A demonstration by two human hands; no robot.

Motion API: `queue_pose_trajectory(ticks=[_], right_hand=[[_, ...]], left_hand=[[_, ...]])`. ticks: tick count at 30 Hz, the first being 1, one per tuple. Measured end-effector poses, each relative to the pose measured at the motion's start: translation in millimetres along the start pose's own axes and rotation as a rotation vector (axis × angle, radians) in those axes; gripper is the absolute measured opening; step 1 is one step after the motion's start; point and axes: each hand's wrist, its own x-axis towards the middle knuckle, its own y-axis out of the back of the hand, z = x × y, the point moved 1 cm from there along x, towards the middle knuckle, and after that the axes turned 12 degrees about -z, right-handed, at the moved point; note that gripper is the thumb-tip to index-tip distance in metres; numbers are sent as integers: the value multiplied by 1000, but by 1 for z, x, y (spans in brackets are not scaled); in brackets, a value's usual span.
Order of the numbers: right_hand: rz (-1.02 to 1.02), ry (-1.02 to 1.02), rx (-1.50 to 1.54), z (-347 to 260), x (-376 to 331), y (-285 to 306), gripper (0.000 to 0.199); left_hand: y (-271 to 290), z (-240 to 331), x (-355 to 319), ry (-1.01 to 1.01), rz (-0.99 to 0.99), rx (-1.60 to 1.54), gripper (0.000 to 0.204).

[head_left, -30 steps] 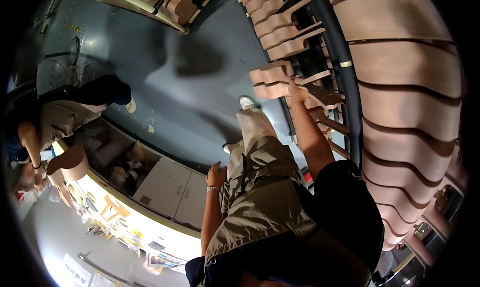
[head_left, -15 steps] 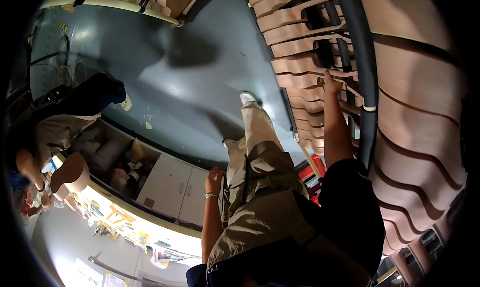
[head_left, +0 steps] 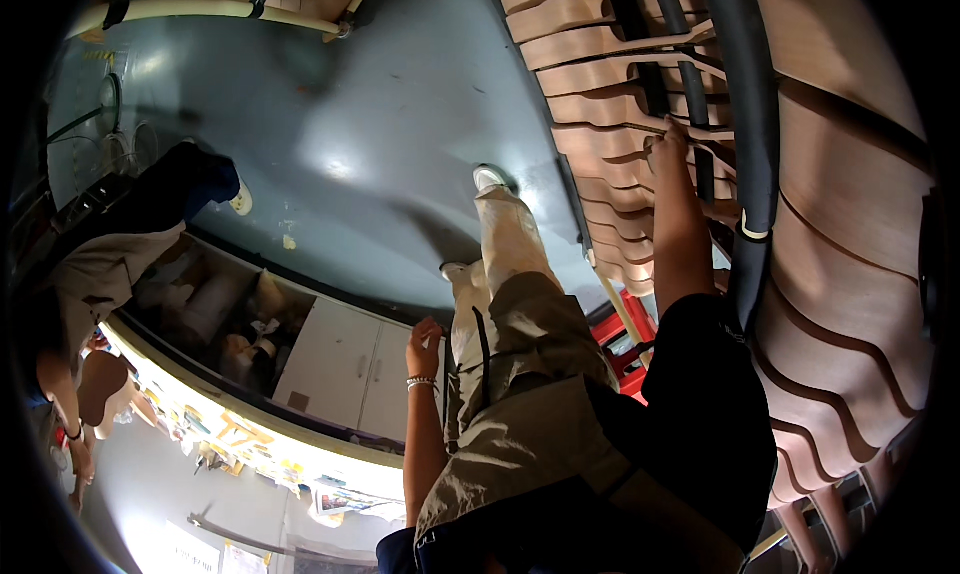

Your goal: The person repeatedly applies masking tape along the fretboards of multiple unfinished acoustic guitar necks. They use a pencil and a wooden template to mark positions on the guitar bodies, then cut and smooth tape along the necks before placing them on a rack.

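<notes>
My right hand [head_left: 668,146] reaches forward to a rack of curved, light brown wooden panels [head_left: 600,111], which hang in a row on dark bars. Its fingers are bent round the edge of one panel, close to the cut-out openings; the fingertips are partly hidden. Lower down, my left hand [head_left: 425,344] hangs beside my trouser leg, a beaded bracelet on the wrist. Those fingers are loosely curled, and nothing shows in them.
A thick black padded post [head_left: 752,154] stands right of my right arm, with larger curved panels [head_left: 840,244] beyond. On the left are a white cabinet [head_left: 325,359], a brightly lit bench [head_left: 240,429] and another person [head_left: 95,274]. Something red [head_left: 625,334] lies under the rack.
My right hand has shifted slightly, its fingers now more bent at the panel edge. My left hand has risen a little. At the left, the other person's curved piece has moved down and left.
</notes>
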Motion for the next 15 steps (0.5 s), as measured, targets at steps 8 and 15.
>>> queue_pose_trajectory(ticks=[8, 15], right_hand=[[-644, -160, -1329, 54, -26, -33, 29], [-632, 697, -1342, 107, 38, 0, 54]], left_hand=[[-25, -4, -6, 81, -3, -44, 34], [-31, -3, 2, 164, -32, -65, 33]])
